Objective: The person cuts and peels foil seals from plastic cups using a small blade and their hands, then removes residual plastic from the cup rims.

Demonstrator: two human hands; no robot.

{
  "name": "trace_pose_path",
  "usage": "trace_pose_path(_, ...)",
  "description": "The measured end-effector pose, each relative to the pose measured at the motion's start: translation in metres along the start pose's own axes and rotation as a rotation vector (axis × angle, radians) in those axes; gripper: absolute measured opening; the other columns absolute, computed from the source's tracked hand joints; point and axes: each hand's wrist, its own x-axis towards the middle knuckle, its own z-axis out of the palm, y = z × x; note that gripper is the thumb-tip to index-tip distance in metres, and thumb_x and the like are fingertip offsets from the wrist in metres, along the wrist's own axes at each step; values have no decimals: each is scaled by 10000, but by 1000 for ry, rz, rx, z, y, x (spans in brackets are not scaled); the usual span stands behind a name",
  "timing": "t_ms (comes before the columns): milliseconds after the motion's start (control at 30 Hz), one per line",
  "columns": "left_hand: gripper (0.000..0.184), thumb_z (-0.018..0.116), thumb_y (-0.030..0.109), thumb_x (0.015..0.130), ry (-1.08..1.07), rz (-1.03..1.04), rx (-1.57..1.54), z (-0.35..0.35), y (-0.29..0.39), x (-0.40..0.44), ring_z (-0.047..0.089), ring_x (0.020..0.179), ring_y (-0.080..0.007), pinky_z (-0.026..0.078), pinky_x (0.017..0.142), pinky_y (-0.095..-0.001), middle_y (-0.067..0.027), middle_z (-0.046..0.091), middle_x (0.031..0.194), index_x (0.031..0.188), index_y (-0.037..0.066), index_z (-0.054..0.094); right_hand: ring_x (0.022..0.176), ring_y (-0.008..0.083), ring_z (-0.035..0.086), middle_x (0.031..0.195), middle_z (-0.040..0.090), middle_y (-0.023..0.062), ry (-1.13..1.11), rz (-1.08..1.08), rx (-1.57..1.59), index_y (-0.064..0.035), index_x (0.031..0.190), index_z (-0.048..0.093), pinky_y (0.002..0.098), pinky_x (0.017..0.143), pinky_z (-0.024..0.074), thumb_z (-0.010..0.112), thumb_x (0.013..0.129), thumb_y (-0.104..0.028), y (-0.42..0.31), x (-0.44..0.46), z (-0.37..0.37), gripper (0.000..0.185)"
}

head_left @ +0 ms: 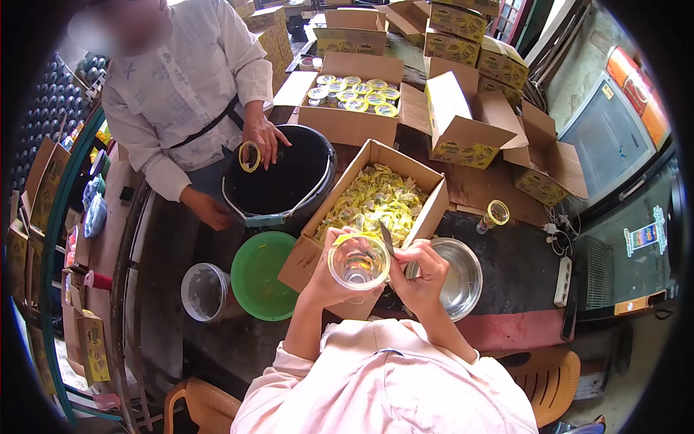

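My left hand [323, 277] is wrapped round a clear plastic cup [358, 266] with a yellow rim, its mouth tilted up toward me. In my right hand [421, 278] is a small knife [387, 237], its dark blade pointing up beside the cup's rim; the handle is hidden by my fingers. Just beyond both hands sits an open cardboard box [435, 197] full of crumpled yellow and clear plastic scraps [376, 199]. A steel bowl [463, 286] stands by my right hand, partly behind it.
A green basin [262, 278] and a whitish bucket [204, 293] stand left. Across the table a co-worker [181, 87] holds a cup [249, 156] over a black bucket [278, 173]. Behind stands a carton [347, 126] of lidded cups. Another cup [497, 213] stands right, near a power strip [562, 282].
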Motion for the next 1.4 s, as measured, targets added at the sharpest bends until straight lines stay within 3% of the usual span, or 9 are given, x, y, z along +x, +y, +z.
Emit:
trace_pose_path(67, 650, 846, 98, 518, 5, 47, 126, -4, -5, 1, 459, 1043, -162, 473, 852, -290, -53, 383, 1047, 1044, 65, 464, 564, 165, 537, 616, 584, 59, -4, 9, -1, -50, 704, 617, 255, 530, 421, 700, 629, 48, 0, -3, 1, 149)
trace_pose_path(167, 585, 826, 93, 576, 116, -61, -281, 4, 9, 3, 512, 1032, -174, 465, 863, -317, -77, 507, 1031, 1014, 65, 440, 562, 168, 536, 612, 581, 62, 0, 19, -9, -50, 700, 614, 257, 528, 419, 701, 626, 52, -2, -4, 1, 153)
trace_pose_path(267, 582, 822, 87, 554, 76, -106, -350, 6, 11, 1, 502, 1016, -165, 464, 857, -296, -66, 500, 1052, 1034, 56, 494, 555, 146, 517, 601, 567, 53, 25, -37, -18, -32, 701, 609, 245, 536, 401, 690, 634, 71, 0, 3, 1, 147)
trace_pose_path(367, 628, 816, 99, 595, -10, -62, -129, 0, 17, 5, 529, 1044, -188, 458, 877, -318, -99, 517, 1115, 1076, 41, 417, 553, 152, 514, 605, 569, 52, 39, -44, -23, -34, 707, 612, 247, 540, 400, 692, 635, 71, -3, 2, 1, 151)
trace_pose_path(533, 712, 742, 39, 639, 120, -1, -284, 8, 11, 4, 501, 1074, -189, 414, 926, -328, -106, 497, 1142, 1239, 15, 359, 561, 164, 530, 614, 580, 54, 30, -19, -21, -54, 714, 617, 259, 528, 413, 700, 630, 58, -4, 0, 1, 163)
trace_pose_path(667, 701, 714, -7, 631, 196, 18, -243, 18, 13, 3, 504, 1065, -186, 421, 916, -322, -96, 501, 1112, 1235, 29, 360, 563, 155, 526, 617, 580, 51, 31, -26, -24, -55, 720, 616, 254, 535, 415, 699, 635, 54, -7, 0, 3, 160)
trace_pose_path(1067, 677, 766, 50, 577, 109, -30, -9, 8, 21, 0, 554, 984, -175, 446, 868, -307, -84, 532, 1062, 1163, 21, 426, 555, 143, 497, 601, 550, 43, 67, -177, -131, -36, 716, 590, 247, 510, 397, 673, 640, 82, -7, 1, 3, 162)
trace_pose_path(1400, 666, 747, 44, 582, 119, -48, -10, 9, 18, -1, 550, 979, -174, 448, 857, -301, -83, 533, 1050, 1165, 27, 426, 569, 180, 526, 622, 577, 50, 49, -42, -86, -57, 731, 629, 269, 546, 426, 703, 626, 45, -3, -8, 4, 164)
